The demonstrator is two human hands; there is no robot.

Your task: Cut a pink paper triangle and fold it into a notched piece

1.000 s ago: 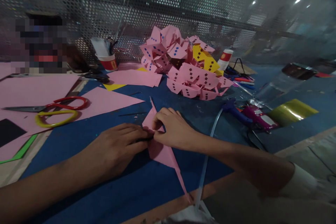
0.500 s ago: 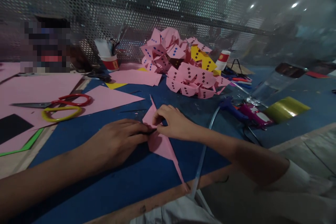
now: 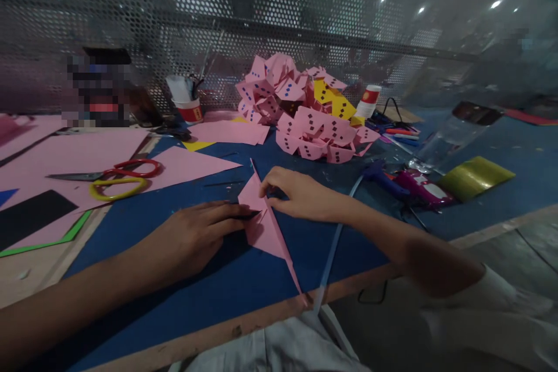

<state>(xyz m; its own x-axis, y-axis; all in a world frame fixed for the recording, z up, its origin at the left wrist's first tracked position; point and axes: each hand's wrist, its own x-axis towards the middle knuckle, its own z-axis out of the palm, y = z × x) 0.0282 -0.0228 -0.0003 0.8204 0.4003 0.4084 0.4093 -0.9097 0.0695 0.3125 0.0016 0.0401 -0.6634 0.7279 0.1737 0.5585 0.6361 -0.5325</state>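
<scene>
A folded piece of pink paper [image 3: 268, 232] lies on the blue tabletop, with a long narrow strip running down to the front edge. My left hand [image 3: 196, 232] lies low at its left side, fingers together and gripping that edge. A small dark patch shows at these fingertips; I cannot tell whether it is a thing or shadow. My right hand [image 3: 300, 195] pinches the paper's upper right edge between thumb and fingers.
Scissors [image 3: 117, 174] with red and yellow handles lie on pink sheets at left. Behind stand spotted pink paper shapes [image 3: 326, 133] and a paper cup [image 3: 189, 110] with tools. To the right are a glue gun [image 3: 418, 186], yellow tape [image 3: 477, 177] and a clear bottle [image 3: 455, 133].
The view has shifted slightly. My right hand has moved a little up, its pinch now at the paper's right edge, showing more of the fold. My left hand stays in place.
</scene>
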